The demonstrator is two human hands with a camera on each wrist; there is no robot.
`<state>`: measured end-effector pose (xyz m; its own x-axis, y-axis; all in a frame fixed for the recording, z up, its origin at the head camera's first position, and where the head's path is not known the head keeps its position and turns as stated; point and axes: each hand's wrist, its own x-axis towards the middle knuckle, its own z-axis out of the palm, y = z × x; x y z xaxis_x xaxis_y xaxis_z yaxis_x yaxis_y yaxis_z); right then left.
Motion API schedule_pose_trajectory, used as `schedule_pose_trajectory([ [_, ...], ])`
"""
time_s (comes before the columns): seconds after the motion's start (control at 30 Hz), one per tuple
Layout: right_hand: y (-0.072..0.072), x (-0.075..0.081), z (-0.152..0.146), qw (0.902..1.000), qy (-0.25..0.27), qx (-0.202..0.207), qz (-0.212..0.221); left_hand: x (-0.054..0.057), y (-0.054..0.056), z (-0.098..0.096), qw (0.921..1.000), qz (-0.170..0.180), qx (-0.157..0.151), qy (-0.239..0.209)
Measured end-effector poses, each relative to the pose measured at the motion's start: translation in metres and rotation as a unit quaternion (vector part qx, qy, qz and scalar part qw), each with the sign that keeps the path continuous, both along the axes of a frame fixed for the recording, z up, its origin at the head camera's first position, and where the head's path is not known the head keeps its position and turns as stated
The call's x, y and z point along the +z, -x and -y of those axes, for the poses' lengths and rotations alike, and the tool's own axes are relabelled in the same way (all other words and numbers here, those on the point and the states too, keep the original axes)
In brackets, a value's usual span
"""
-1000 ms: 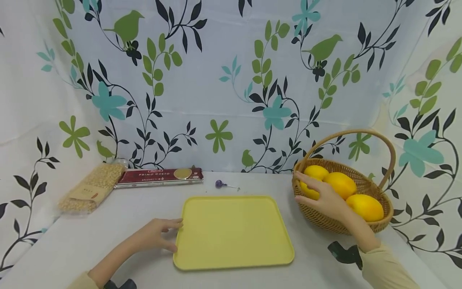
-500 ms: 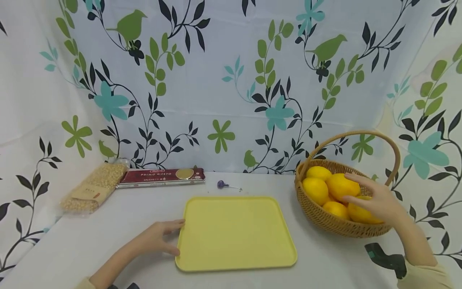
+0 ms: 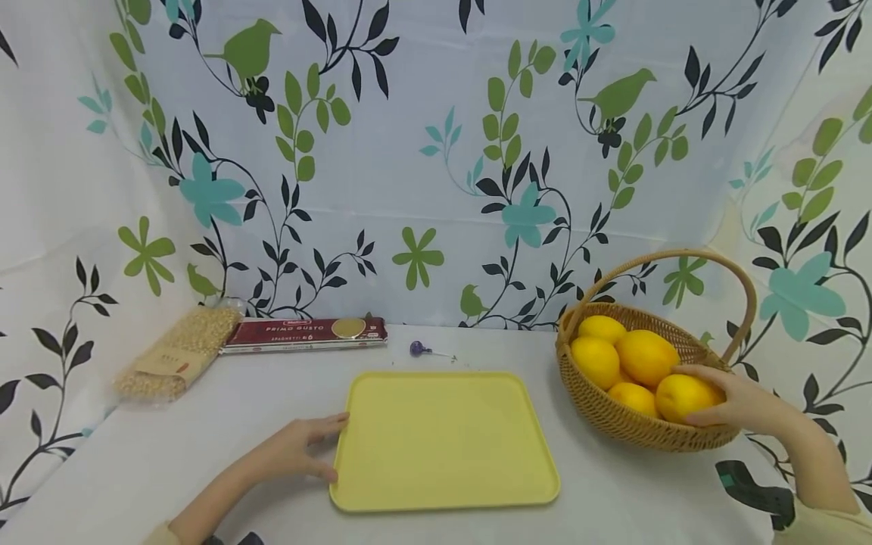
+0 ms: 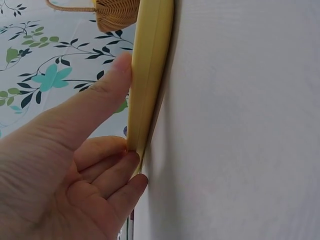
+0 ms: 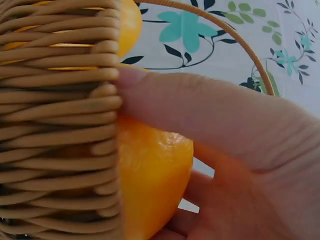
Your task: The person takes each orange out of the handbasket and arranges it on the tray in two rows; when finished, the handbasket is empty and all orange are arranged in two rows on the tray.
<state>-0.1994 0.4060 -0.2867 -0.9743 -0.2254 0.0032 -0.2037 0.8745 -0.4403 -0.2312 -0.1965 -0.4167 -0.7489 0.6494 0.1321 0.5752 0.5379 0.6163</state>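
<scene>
At the right, a wicker basket (image 3: 613,424) holds several yellow lemons (image 3: 647,357). My right hand (image 3: 752,405) reaches over its near rim and grips the front-right lemon (image 3: 683,398), thumb on the near side and fingers around the far side. In the right wrist view this lemon (image 5: 155,175) shows between the thumb and the woven wall, its lower part hidden inside the basket. A yellow rectangular tray (image 3: 446,443) lies flat in the middle of the table. My left hand (image 3: 293,454) touches its left edge, the thumb and fingers spread apart along the rim.
Behind the tray lie a small purple-headed stick (image 3: 425,349) and a dark red spaghetti packet (image 3: 306,335). A clear bag of pale kernels (image 3: 180,352) is at the back left. The basket's tall handle (image 3: 739,284) arches over the fruit. A patterned cloth (image 3: 381,151) hangs behind.
My right hand has moved from over the basket's left side to its front-right corner and lowered onto a lemon. The left hand stays at the tray's edge.
</scene>
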Motion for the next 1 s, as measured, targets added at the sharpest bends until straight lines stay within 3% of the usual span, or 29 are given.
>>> schedule_pose_trajectory([
  [0.17, 0.003, 0.000, -0.006, 0.9999, 0.002, -0.001, 0.010, 0.000, 0.003, -0.001, 1.0000, 0.004, -0.001, -0.009],
  [0.47, 0.001, -0.004, -0.006, 0.9981, -0.028, -0.039, -0.039, -0.003, 0.002, 0.000, 0.9998, 0.001, 0.009, -0.016],
  [0.73, 0.003, -0.007, -0.004, 0.9954, -0.024, -0.059, -0.071, -0.003, -0.001, 0.002, 0.9997, 0.006, 0.017, -0.016],
  [0.9, 0.001, -0.011, -0.005, 0.9884, 0.033, -0.117, -0.091, -0.004, -0.001, 0.001, 0.9997, -0.005, 0.016, -0.016],
  [1.0, -0.003, -0.016, -0.004, 0.9737, 0.098, -0.164, -0.124, -0.004, -0.001, 0.001, 0.9996, -0.014, 0.017, -0.018],
])
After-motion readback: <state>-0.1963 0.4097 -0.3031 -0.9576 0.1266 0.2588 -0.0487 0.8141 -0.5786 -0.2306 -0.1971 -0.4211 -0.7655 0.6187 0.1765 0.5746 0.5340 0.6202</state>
